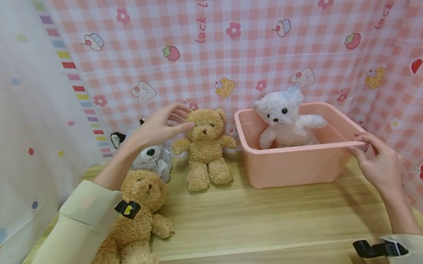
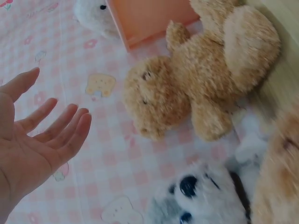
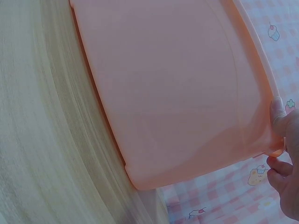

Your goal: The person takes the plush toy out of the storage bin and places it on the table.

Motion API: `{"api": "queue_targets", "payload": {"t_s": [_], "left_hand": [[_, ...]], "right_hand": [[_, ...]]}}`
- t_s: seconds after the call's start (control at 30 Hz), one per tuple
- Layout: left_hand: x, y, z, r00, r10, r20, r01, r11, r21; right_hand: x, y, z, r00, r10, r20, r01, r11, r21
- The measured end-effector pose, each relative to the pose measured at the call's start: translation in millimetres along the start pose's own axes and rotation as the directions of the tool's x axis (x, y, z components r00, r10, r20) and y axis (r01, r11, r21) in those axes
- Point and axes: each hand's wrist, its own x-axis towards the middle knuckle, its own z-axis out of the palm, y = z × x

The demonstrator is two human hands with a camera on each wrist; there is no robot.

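Observation:
My left hand (image 1: 166, 124) hangs beside the head of a brown teddy bear (image 1: 205, 147) that sits against the cloth backdrop. In the left wrist view its fingers (image 2: 74, 135) are spread and hold nothing, apart from the bear. My right hand (image 1: 380, 163) grips the right corner rim of a pink plastic bin (image 1: 297, 168), thumb on the near side. Inside the bin sits a white plush bear (image 1: 282, 119), its lower body partly hidden by the front wall. The right wrist view shows the thumb (image 3: 278, 112) against the bin's rim.
Behind my left forearm sits a grey and white plush dog (image 1: 154, 161), partly hidden. A second brown teddy bear (image 1: 142, 219) leans at the near left under that arm. All rest on a wooden table (image 1: 264, 227), with a pink checked cloth (image 1: 199, 77) behind.

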Motion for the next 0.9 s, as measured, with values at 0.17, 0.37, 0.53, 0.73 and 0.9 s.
{"api": "queue_targets", "payload": {"t_s": [0.17,0.37,0.53,0.73,0.9], "left_hand": [[20.5,9.6,10.3,1.0,0.027,0.009,-0.027,1.0,-0.008],[39.7,16.0,26.2,1.0,0.003,0.024,-0.003,1.0,-0.022],[57.2,15.9,43.0,1.0,0.025,-0.002,-0.025,0.998,-0.065],[78.5,18.0,65.2,0.997,0.071,-0.022,-0.073,0.989,-0.128],[97.0,23.5,84.0,0.995,0.099,-0.005,-0.098,0.98,-0.173]], "right_hand": [[0.7,-0.5,-1.8,1.0,-0.001,0.002,0.001,1.0,0.028],[0.5,-1.0,-1.3,0.999,0.013,0.033,-0.015,0.998,0.056],[0.6,-0.8,0.2,1.0,0.011,0.013,-0.012,0.999,0.045],[0.2,-1.9,0.8,1.0,0.003,-0.015,-0.003,0.999,0.039],[0.2,-1.5,0.4,1.0,-0.002,-0.013,0.003,0.999,0.04]]}}
